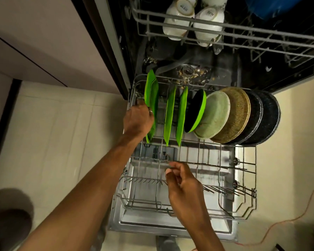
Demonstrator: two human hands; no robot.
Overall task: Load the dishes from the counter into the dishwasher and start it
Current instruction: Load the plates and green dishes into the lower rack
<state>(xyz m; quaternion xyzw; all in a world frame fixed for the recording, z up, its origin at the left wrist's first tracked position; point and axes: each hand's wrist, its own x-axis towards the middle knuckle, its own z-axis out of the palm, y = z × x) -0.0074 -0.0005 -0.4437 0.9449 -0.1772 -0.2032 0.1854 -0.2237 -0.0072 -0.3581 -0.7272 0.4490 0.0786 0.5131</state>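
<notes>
The leftmost green plate (151, 95) is being gripped by the left hand (138, 118), its fingers curled round the plate's left edge. The plate is being held on edge at the far left of the lower rack (255, 169), which is lying pulled out over the open dishwasher door (170, 225). To its right, two more green plates (170, 115), a pale plate (214, 116), a woven plate (234, 115) and dark speckled plates (261, 118) are being kept upright in the same row. The right hand (183, 185) is being held over the rack's near tines with fingers loosely curled; whether a wire is being pinched cannot be told. White cups (178, 17) are being carried upside down in the upper rack (225, 26).
</notes>
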